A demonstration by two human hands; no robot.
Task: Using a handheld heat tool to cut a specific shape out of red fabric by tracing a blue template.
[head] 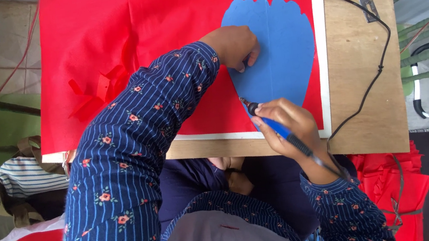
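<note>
Template (276, 49), a blue scalloped shape, lies on red cloth (108, 35) near the tabletop's (364, 65) right edge, over a white board (324, 59). The left hand (236, 47) presses down on its left edge, fingers curled flat, holding nothing. The right hand (288, 128), in a closed grip, holds a blue-handled hot tool (274, 127) like a pen, its tip at the template's lower point. To my eye, a clean cut wants the tip tight against the blue edge, moving evenly, with the pressing hand near the tip. The black cord (376, 75) trails off right, clear of the cloth. Red offcuts (98, 88) lie toward the left.
</note>
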